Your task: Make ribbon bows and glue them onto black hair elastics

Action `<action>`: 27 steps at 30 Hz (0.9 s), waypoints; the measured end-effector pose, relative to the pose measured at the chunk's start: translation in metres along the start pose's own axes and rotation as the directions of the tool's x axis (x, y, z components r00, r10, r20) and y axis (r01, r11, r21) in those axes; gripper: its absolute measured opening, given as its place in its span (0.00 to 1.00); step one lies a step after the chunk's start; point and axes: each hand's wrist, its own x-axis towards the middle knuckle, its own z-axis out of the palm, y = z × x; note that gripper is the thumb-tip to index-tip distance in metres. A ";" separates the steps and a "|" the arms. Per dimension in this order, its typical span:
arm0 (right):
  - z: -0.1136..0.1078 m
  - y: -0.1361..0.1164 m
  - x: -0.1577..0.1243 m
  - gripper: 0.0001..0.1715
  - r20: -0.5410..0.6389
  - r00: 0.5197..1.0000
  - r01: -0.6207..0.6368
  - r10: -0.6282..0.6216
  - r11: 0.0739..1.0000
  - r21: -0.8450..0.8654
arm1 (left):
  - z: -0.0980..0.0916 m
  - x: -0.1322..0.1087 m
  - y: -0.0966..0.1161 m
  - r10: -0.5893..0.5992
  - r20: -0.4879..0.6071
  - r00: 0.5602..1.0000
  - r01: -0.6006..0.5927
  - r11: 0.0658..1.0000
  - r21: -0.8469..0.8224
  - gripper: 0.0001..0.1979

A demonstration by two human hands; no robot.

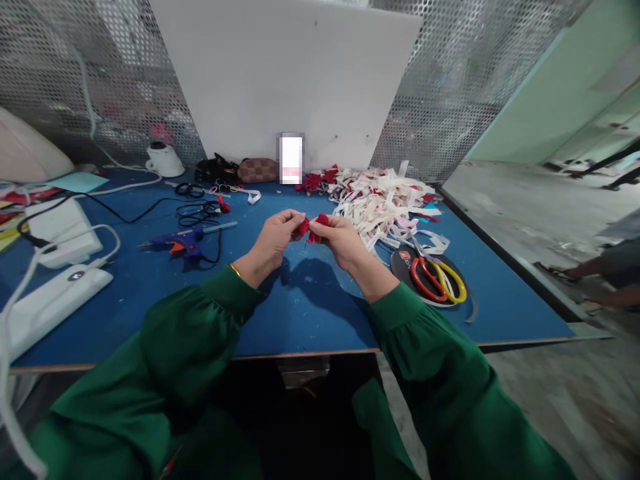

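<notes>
Both hands meet above the middle of the blue table [310, 313], pinching a small piece of red fabric [317, 228] between them. My left hand [274, 241] grips its left side with thumb and fingertips. On the other side, my right hand [345, 245] holds it the same way. The fabric looks folded or gathered, though the fingers hide part of it. To the left of my hands lies a blue glue gun [183, 243] with an orange trigger. A heap of white and pale fabric strips [380, 200] is just beyond my right hand.
Scissors with red and yellow handles [440, 279] rest on a black round reel [403, 263] at right. A phone [291, 159] stands against the white board [295, 80], beside a checkered pouch [257, 171]. White power strips [57, 303] and cables occupy the left. A person's leg [613, 267] shows far right.
</notes>
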 end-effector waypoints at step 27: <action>-0.006 -0.005 0.001 0.20 -0.063 0.997 0.036 -0.038 0.999 -0.033 | -0.001 0.000 -0.002 -0.037 -0.085 0.996 0.036 0.999 -0.021 0.18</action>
